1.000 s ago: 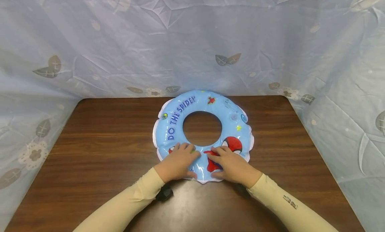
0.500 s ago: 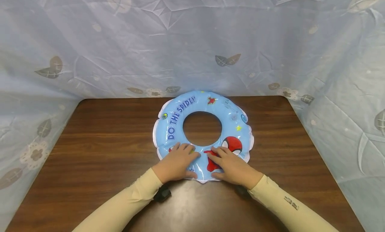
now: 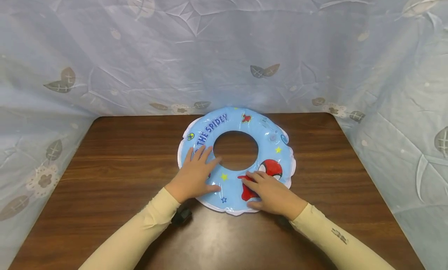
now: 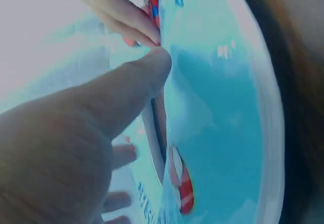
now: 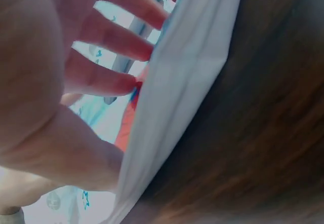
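A light blue inflatable swim ring with a white frilled edge lies flat on the table, printed with a red masked figure, stars and lettering. My left hand is spread over the ring's left side, fingers apart and covering part of the lettering. In the left wrist view, the thumb overlaps the ring's blue top. On the front right part, my right hand rests over the red figure with its fingers extended. The right wrist view shows these fingertips at the ring's surface, behind its pale edge.
The brown wooden table extends to both sides of the ring. A grey-blue patterned cloth hangs behind it and along both sides. A small black device sits under the left wrist.
My left hand has moved left and away from me across the ring, fingers spreading, uncovering a yellow star. The right hand and the ring have stayed nearly still.
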`<state>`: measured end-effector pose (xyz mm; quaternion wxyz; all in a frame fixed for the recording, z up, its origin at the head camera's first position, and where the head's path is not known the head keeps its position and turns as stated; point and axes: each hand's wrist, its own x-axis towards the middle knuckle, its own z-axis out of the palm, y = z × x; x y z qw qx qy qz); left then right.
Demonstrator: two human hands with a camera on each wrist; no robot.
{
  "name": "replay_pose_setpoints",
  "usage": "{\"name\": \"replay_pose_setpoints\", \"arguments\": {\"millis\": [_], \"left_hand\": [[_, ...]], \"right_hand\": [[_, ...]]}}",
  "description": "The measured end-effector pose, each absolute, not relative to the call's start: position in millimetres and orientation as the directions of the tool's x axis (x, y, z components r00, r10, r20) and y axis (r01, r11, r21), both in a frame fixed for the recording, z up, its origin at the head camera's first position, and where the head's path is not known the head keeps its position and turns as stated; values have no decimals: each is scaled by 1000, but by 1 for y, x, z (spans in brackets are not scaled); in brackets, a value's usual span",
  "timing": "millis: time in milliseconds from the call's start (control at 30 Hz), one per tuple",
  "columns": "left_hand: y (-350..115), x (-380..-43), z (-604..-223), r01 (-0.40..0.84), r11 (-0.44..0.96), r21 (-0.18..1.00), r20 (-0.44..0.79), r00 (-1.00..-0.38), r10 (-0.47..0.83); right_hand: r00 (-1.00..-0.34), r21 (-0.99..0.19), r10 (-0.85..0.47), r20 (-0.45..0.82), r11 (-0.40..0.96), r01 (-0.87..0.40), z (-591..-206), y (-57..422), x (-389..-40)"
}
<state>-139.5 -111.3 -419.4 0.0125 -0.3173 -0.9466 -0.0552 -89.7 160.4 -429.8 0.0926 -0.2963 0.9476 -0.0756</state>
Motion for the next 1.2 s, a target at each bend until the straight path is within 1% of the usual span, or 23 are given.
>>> {"name": "replay_pose_setpoints", "arguments": {"millis": [133, 233, 367, 467, 567, 767, 933, 1200], "left_hand": [[-118, -144, -420, 558, 823, 110, 82, -830, 552], [-120, -146, -420, 542, 823, 171, 104, -840, 532], [-119, -147, -423, 516, 822, 243, 60, -854, 518], [-118, -149, -428, 503, 830, 242, 16, -857, 514], [-116, -151, -433, 495, 834, 243, -6, -859, 512], [-113, -155, -439, 488, 835, 254, -55, -855, 516], [-112, -156, -443, 499, 832, 244, -63, -847, 527], [-111, -158, -444, 497, 828, 259, -92, -841, 533]], "right_hand": [[-807, -158, -590, -38, 801, -578, -426, 166, -92], [-831, -140, -556, -6, 823, -550, -423, 170, -95], [-862, -147, -503, -58, 859, -491, -422, 173, -98], [-865, -153, -491, -107, 867, -474, -422, 172, -100], [-866, -153, -483, -128, 873, -464, -422, 171, -103], [-864, -151, -487, -127, 870, -469, -423, 167, -107], [-853, -136, -509, -113, 859, -494, -425, 165, -108], [-853, -146, -506, -128, 861, -488, -428, 167, -109]]}}
